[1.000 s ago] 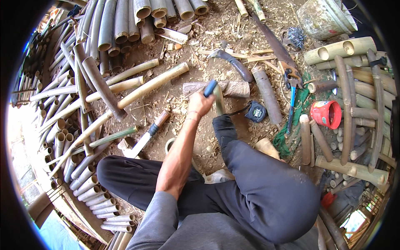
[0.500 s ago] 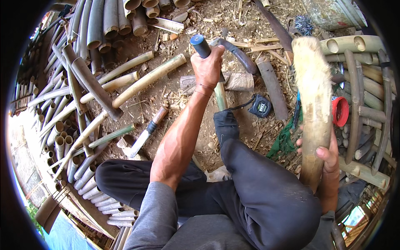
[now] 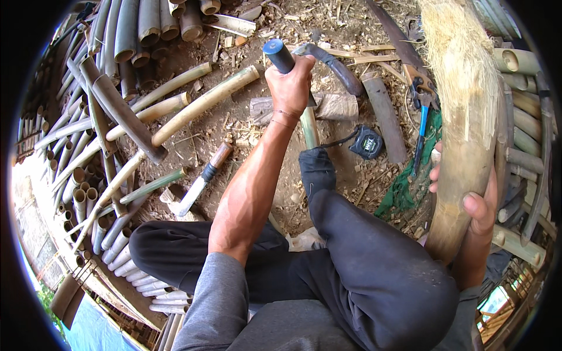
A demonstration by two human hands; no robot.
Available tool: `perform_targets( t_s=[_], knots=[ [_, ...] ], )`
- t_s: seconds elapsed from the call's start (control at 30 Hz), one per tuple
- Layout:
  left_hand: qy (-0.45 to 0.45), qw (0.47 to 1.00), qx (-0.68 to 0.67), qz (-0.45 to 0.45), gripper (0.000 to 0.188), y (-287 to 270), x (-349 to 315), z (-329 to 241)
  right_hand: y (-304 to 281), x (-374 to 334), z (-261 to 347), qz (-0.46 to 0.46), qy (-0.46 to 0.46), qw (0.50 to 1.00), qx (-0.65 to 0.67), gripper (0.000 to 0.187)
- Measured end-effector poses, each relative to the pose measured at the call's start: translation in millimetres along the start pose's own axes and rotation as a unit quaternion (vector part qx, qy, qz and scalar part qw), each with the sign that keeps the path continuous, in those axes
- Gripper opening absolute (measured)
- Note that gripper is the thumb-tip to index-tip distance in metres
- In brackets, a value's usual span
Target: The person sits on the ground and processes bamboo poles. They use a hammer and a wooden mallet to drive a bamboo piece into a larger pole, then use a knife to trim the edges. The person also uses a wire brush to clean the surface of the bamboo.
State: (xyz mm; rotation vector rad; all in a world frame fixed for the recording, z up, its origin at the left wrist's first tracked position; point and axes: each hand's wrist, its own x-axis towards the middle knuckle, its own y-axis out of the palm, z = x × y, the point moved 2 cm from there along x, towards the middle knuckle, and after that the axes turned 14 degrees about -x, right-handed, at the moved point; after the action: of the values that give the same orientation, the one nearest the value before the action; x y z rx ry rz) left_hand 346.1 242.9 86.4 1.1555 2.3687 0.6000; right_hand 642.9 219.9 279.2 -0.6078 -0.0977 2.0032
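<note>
My left hand (image 3: 287, 90) is closed round a tool with a thick dark round handle with a blue end (image 3: 277, 54). Its dark lower part stands over a pale green bamboo piece (image 3: 309, 128) beside my black-covered foot (image 3: 317, 169); whether they touch is hidden. On the right, my right hand (image 3: 481, 205) grips the lower part of a thick wooden club (image 3: 465, 146), raised upright. The club's upper part is battered and frayed into pale fibres. A short wood block (image 3: 335, 107) lies on the ground behind the bamboo piece.
A knife (image 3: 205, 178) lies left of my forearm. Beyond my left hand are a curved-handled blade (image 3: 336, 70) and a handsaw (image 3: 417, 75). A tape measure (image 3: 367, 142) and blue-handled pliers (image 3: 420, 131) lie nearer. Bamboo poles (image 3: 205, 108) are stacked left, with more at right.
The club in my right hand has moved right and up, bringing the saw handle and pliers into sight. My left hand keeps its grip on the tool, and the view has shifted slightly.
</note>
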Motion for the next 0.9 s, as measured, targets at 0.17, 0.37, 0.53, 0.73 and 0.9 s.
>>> perform_targets(
  t_s=[0.17, 0.37, 0.53, 0.73, 0.9],
  knots=[
    [0.042, 0.998, 0.045, 0.026, 0.029, -5.8, -2.6, 7.6, 9.7, 16.1, 17.3, -0.018, -0.082, 0.995, -0.052, 0.101],
    [0.076, 0.992, 0.082, 0.055, 0.029, -0.8, -6.4, 10.6, 39.4, 85.1, 39.3, -0.11, -0.411, 0.771, -0.474, 0.096],
    [0.062, 0.996, 0.052, 0.037, 0.029, -7.1, -0.3, 15.0, 50.2, 104.8, 85.8, -0.111, -0.473, 0.719, -0.497, 0.095],
    [0.02, 1.0, 0.01, 0.017, 0.026, 1.1, -6.3, 13.0, 54.2, 94.4, 75.7, -0.033, -0.359, 0.7, -0.616, 0.102],
    [0.086, 0.984, -0.128, -0.084, 0.024, -3.4, -7.7, -18.1, 52.0, 82.6, 71.2, -0.158, -0.425, 0.764, -0.46, 0.107]
  ],
)
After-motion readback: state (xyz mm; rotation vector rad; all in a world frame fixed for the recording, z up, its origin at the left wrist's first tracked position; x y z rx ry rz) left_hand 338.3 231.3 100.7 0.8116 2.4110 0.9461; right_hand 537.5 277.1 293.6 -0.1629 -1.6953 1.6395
